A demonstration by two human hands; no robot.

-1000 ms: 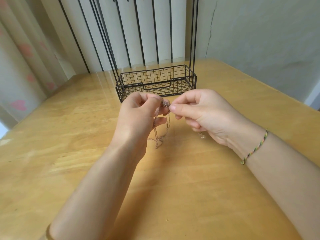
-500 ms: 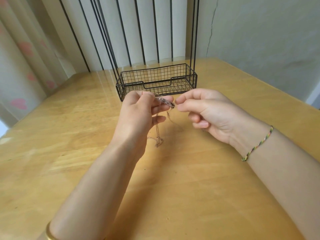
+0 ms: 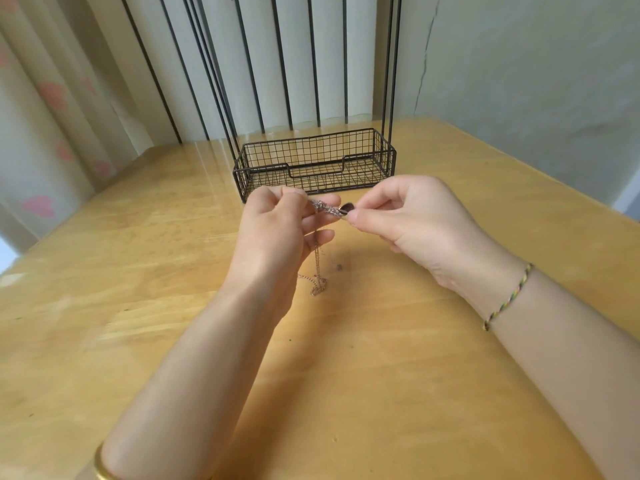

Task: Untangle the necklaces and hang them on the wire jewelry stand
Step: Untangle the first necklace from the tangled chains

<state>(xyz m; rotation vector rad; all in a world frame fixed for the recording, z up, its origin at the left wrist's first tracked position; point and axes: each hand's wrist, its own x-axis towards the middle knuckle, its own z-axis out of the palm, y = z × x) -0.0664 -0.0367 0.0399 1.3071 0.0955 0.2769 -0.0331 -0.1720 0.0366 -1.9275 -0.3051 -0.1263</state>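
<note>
left hand (image 3: 277,233) and right hand (image 3: 412,220) pinching tangled necklaces (image 3: 325,208)

The tangled necklaces (image 3: 323,209) hang between both hands (image 3: 277,230) above the table (image 3: 138,271), before the wire stand (image 3: 313,164)

left hand (image 3: 277,237): fingers (image 3: 320,220) curled, pinching | right hand (image 3: 415,226): thumb-forefinger pinch | hands close together

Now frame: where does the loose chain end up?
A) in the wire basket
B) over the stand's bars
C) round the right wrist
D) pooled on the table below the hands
D: the chain hangs from the tangle pinched by left hand and right hand and pools on the table.
</note>
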